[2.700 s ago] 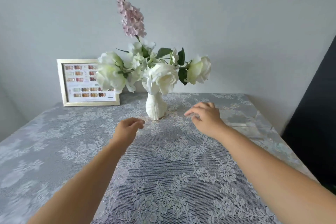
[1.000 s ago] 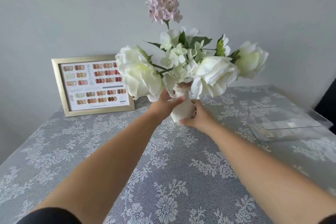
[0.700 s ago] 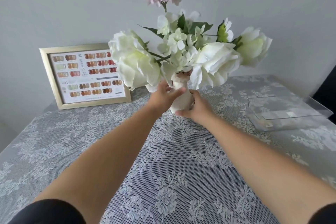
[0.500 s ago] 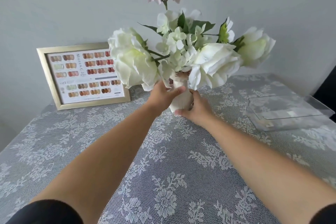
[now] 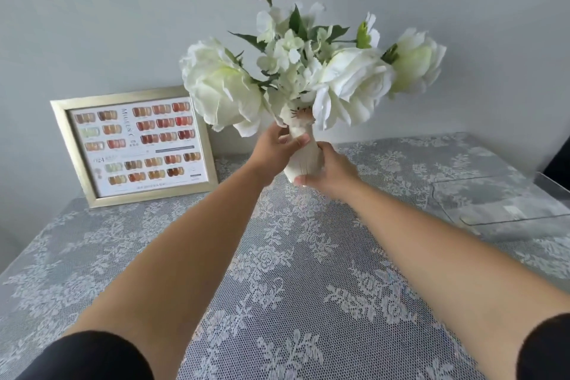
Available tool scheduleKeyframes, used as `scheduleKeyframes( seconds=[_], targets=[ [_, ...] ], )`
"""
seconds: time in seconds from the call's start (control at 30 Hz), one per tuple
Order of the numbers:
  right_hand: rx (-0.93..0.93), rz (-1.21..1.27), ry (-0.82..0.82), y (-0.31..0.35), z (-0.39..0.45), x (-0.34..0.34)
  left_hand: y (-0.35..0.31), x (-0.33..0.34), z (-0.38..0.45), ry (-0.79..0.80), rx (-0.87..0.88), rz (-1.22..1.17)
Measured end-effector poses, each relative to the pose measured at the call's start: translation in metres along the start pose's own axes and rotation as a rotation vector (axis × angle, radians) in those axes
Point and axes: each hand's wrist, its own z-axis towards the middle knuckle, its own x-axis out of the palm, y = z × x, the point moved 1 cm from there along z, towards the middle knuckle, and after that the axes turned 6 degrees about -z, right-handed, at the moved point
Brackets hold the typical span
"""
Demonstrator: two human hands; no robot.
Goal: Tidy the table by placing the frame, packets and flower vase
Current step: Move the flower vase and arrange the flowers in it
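The white flower vase point(image 5: 303, 157) is gripped by both hands at mid-desk: left hand point(image 5: 277, 148) is wrapped round the neck, right hand point(image 5: 331, 170) is closed round the lower body. Whether its base touches the lace-covered desk point(image 5: 293, 271) cannot be told. The gold frame point(image 5: 135, 145) is stood against the wall, back left. A clear tray point(image 5: 493, 194) is seen right.

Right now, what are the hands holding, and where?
Both hold the white flower vase: left hand around its narrow neck, right hand on its lower body.
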Motion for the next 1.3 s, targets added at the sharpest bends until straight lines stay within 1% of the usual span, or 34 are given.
scheduleKeyframes(
  seconds=[0.17, 0.33, 0.63, 0.73, 0.83, 0.9, 1.0, 1.13, 1.23, 1.3],
  targets=[
    [0.016, -0.024, 0.001, -0.001, 0.019, 0.007, 0.007, -0.004, 0.019, -0.001, -0.026, 0.02],
    [0.017, -0.083, -0.034, -0.009, 0.03, 0.018, 0.018, -0.005, 0.027, -0.015, -0.055, -0.008],
    [0.029, -0.06, -0.033, -0.016, 0.031, 0.026, 0.022, -0.009, 0.027, -0.001, -0.01, 0.013],
    [0.029, -0.05, -0.02, -0.016, 0.029, 0.026, 0.023, -0.01, 0.027, -0.007, -0.011, 0.057],
    [0.041, -0.035, -0.015, -0.013, 0.026, 0.02, 0.02, -0.01, 0.026, -0.032, -0.03, 0.206],
    [0.051, 0.03, -0.071, -0.01, 0.019, 0.013, 0.017, -0.015, 0.022, -0.053, -0.034, 0.245],
    [0.014, 0.222, -0.266, -0.007, -0.002, -0.001, 0.013, -0.03, 0.005, -0.1, 0.001, 0.156],
    [-0.09, 0.469, -0.487, -0.005, -0.034, -0.031, 0.005, -0.055, -0.031, -0.226, 0.063, 0.038],
    [-0.177, 0.543, -0.631, 0.008, -0.049, -0.058, -0.006, -0.069, -0.052, -0.271, 0.163, -0.046],
    [-0.283, 0.51, -0.701, 0.02, -0.051, -0.074, -0.015, -0.074, -0.06, -0.293, 0.251, -0.121]
  ],
)
